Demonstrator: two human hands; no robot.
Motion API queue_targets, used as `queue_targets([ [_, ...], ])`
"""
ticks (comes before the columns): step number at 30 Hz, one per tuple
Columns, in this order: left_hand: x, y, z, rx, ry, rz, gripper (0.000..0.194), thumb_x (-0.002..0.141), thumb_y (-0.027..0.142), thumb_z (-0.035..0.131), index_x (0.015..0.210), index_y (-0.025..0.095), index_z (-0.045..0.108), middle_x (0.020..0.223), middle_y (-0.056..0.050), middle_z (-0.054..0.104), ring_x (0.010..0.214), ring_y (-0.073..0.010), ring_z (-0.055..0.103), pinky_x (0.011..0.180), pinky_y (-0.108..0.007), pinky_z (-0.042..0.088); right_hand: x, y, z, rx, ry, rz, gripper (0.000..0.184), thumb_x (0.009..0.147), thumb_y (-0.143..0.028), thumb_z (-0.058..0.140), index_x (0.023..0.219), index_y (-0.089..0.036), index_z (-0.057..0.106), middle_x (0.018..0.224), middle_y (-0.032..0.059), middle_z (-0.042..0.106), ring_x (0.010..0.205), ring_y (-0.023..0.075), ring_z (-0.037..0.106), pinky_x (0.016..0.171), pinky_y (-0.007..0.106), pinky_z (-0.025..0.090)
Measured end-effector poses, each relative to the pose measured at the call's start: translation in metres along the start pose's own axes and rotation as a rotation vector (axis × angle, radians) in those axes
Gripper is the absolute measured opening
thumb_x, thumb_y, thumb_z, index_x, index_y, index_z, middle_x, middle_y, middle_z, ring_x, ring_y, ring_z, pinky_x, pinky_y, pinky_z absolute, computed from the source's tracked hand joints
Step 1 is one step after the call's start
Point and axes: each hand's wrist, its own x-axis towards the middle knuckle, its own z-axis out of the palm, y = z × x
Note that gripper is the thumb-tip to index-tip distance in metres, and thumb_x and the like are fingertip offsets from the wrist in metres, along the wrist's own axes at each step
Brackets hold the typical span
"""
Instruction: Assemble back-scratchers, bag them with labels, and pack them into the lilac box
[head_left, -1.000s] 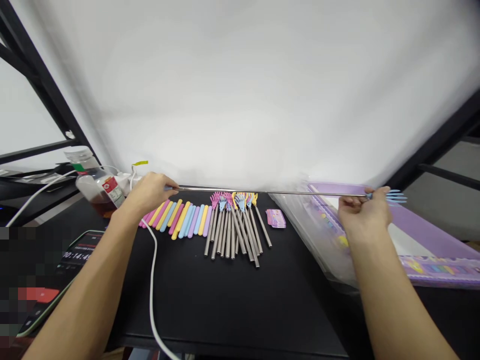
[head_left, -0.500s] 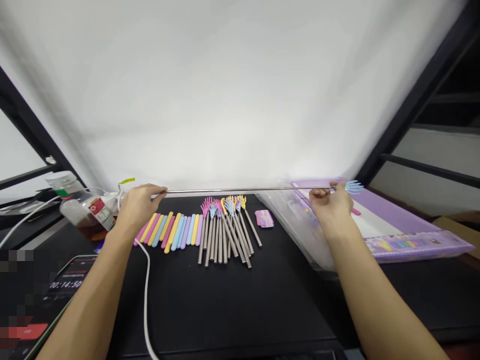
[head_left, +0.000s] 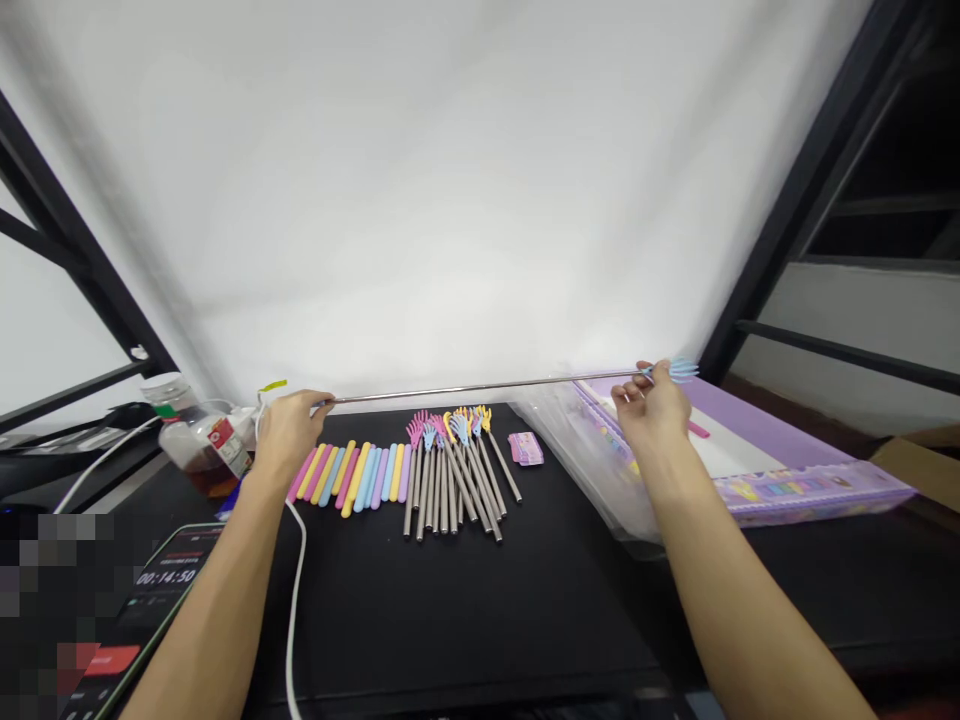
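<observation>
Here, we hold the metal rod [head_left: 484,387] stretched between both hands above the bench [head_left: 465,620], its blue claw head [head_left: 684,371] pointing right. The fingers of our left hand [head_left: 287,432] pinch the rod's left end; the fingers of our right hand [head_left: 657,412] grip it at the base of the claw head. Coloured sticks [head_left: 352,480] and shorter claw-headed rods [head_left: 444,485] lie side by side on the bench, left of the pink cards [head_left: 526,448].
</observation>
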Motion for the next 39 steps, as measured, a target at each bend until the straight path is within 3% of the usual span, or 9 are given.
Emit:
queue_targets([
  [7, 0.000, -0.004, 0.005, 0.063, 0.012, 0.186, 0.035, 0.097, 0.033, 0.043, 0.106, 0.022, 0.074, 0.109, -0.010, 0.074, 0.101, -0.0275, 0.066, 0.093, -0.039, 0.046, -0.007, -0.008, 0.004, 0.119, 0.046, 0.012, 0.034, 0.106, -0.034, 0.038, 0.077, -0.019, 0.048, 0.055, -0.0106, 0.032, 0.041, 0.0026, 0.033, 0.042, 0.011, 0.035],
  [12, 0.004, -0.014, 0.008, -0.119, -0.007, 0.306, 0.037, 0.098, 0.040, 0.044, 0.112, 0.022, 0.073, 0.101, -0.010, 0.071, 0.094, -0.0242, 0.062, 0.089, -0.037, 0.048, -0.005, -0.014, 0.000, 0.135, 0.047, -0.016, 0.037, 0.107, -0.035, 0.032, 0.076, -0.020, 0.045, 0.055, -0.0113, 0.028, 0.040, 0.0032, 0.028, 0.041, 0.011, 0.032],
  [16, 0.007, -0.013, 0.002, -0.215, -0.047, 0.323, 0.037, 0.097, 0.043, 0.045, 0.111, 0.024, 0.073, 0.095, -0.009, 0.074, 0.092, -0.0247, 0.060, 0.087, -0.037, 0.050, -0.003, -0.018, -0.001, 0.106, 0.008, -0.040, 0.039, 0.105, -0.043, 0.039, 0.073, -0.021, 0.039, 0.053, -0.0120, 0.026, 0.039, 0.0032, 0.027, 0.040, 0.011, 0.031],
  [20, 0.004, 0.018, 0.003, -0.238, -0.064, 0.400, 0.036, 0.099, 0.041, 0.044, 0.112, 0.023, 0.072, 0.093, -0.009, 0.075, 0.089, -0.0238, 0.062, 0.083, -0.036, 0.052, -0.023, 0.002, 0.015, 0.031, -0.133, 0.004, 0.042, 0.092, -0.048, 0.064, 0.070, -0.021, 0.040, 0.052, -0.0121, 0.033, 0.039, 0.0024, 0.029, 0.039, 0.012, 0.034],
  [22, -0.001, 0.041, 0.009, -0.218, -0.070, 0.461, 0.034, 0.101, 0.038, 0.044, 0.114, 0.022, 0.070, 0.089, -0.009, 0.073, 0.084, -0.0217, 0.063, 0.080, -0.033, 0.052, -0.044, 0.024, 0.025, -0.026, -0.267, 0.079, 0.037, 0.080, -0.043, 0.078, 0.071, -0.020, 0.051, 0.057, -0.0090, 0.047, 0.043, 0.0027, 0.038, 0.043, 0.015, 0.040],
  [25, -0.009, 0.068, 0.018, -0.172, -0.037, 0.512, 0.031, 0.102, 0.033, 0.044, 0.115, 0.020, 0.068, 0.086, -0.008, 0.071, 0.081, -0.0202, 0.065, 0.077, -0.031, 0.052, -0.082, 0.059, 0.035, -0.129, -0.480, 0.205, 0.034, 0.065, -0.040, 0.089, 0.071, -0.018, 0.064, 0.058, -0.0053, 0.055, 0.050, 0.0074, 0.050, 0.051, 0.022, 0.049],
  [31, -0.026, 0.102, 0.031, -0.122, -0.029, 0.567, 0.028, 0.102, 0.031, 0.047, 0.111, 0.017, 0.068, 0.086, -0.009, 0.070, 0.080, -0.0199, 0.067, 0.072, -0.028, 0.051, -0.127, 0.090, 0.031, -0.298, -0.778, 0.345, 0.024, 0.065, -0.036, 0.088, 0.068, -0.021, 0.071, 0.061, 0.0003, 0.062, 0.054, 0.0141, 0.055, 0.054, 0.034, 0.053],
  [35, -0.029, 0.119, 0.039, -0.060, -0.010, 0.494, 0.026, 0.102, 0.028, 0.046, 0.107, 0.016, 0.069, 0.089, -0.010, 0.070, 0.084, -0.0217, 0.068, 0.070, -0.028, 0.051, -0.125, 0.094, 0.030, -0.309, -0.784, 0.340, 0.022, 0.066, -0.038, 0.088, 0.067, -0.023, 0.071, 0.061, -0.0007, 0.061, 0.055, 0.0141, 0.055, 0.054, 0.034, 0.055],
  [39, -0.029, 0.120, 0.046, -0.024, -0.054, 0.480, 0.029, 0.102, 0.030, 0.048, 0.123, 0.020, 0.064, 0.096, -0.010, 0.071, 0.091, -0.0228, 0.069, 0.070, -0.028, 0.050, -0.115, 0.099, 0.026, -0.265, -0.709, 0.372, 0.024, 0.066, -0.037, 0.088, 0.069, -0.021, 0.071, 0.060, -0.0013, 0.062, 0.053, 0.0132, 0.056, 0.052, 0.032, 0.056],
])
